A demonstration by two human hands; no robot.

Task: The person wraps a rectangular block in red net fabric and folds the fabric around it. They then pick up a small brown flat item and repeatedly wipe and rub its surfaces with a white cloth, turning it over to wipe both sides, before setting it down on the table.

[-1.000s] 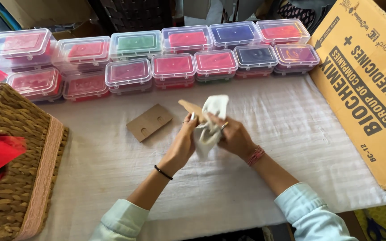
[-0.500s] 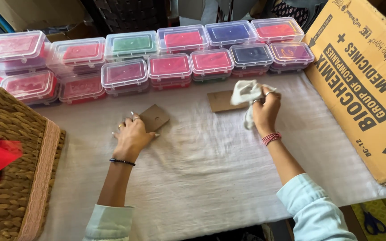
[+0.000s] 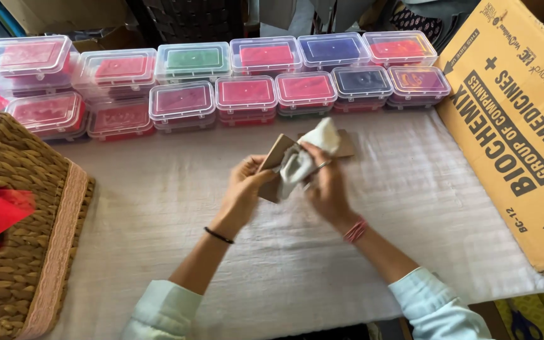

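My left hand point(image 3: 245, 189) holds a small brown cardboard piece point(image 3: 276, 157) tilted up off the table. My right hand point(image 3: 324, 186) grips a white cloth point(image 3: 300, 157) and presses it against that piece. A second brown cardboard piece point(image 3: 345, 145) lies flat on the table just behind the cloth, partly hidden by it. Both hands meet near the middle of the white-covered table point(image 3: 158, 201).
Two rows of clear plastic boxes point(image 3: 247, 94) with red, pink, green and blue contents line the table's far edge. A woven basket point(image 3: 26, 252) holding red material stands at the left. A large flattened cardboard box point(image 3: 517, 119) lies at the right.
My left hand picked the cardboard piece up from the table's left-middle and brought it to centre. My right hand moved left with the cloth, leaving the other piece flat behind.
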